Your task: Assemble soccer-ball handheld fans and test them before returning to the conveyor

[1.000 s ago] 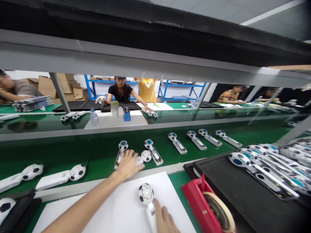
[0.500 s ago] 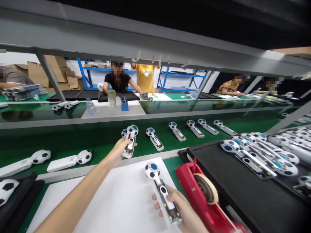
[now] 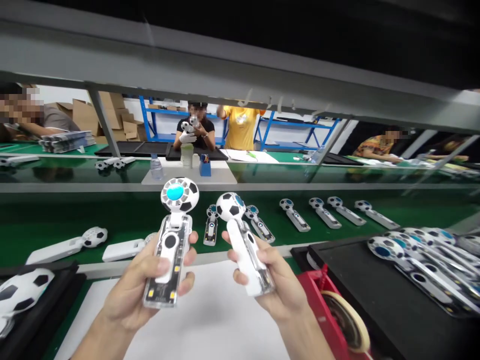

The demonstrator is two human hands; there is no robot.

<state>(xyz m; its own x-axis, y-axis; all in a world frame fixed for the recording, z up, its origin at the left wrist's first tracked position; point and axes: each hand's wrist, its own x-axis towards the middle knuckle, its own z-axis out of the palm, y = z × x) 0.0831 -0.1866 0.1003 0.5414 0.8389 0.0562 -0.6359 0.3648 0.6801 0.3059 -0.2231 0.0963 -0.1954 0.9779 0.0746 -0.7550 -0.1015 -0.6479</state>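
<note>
My left hand (image 3: 138, 280) is closed around the clear handle of a soccer-ball-headed handheld device (image 3: 170, 250). It stands nearly upright, with the blue round centre of its head and the dark circuit board facing me. Beside it, my right hand (image 3: 279, 280) grips a second soccer-ball-headed device (image 3: 240, 245) by its white and clear handle. That one leans to the left, its thumb-side face turned partly away. The two devices are apart, both held above a white sheet (image 3: 210, 330).
Several similar devices lie along the green belt (image 3: 131, 210). A black tray (image 3: 348, 280) at right bears many more. A red tape dispenser (image 3: 315, 290) stands beside the sheet. Another device (image 3: 26, 290) rests on black trays at left. People work across the belt, and a beam runs overhead.
My left hand has drawn back from the belt toward me with its device. My right hand has lifted its device and turned it, bringing the two side by side. The view has shifted slightly left.
</note>
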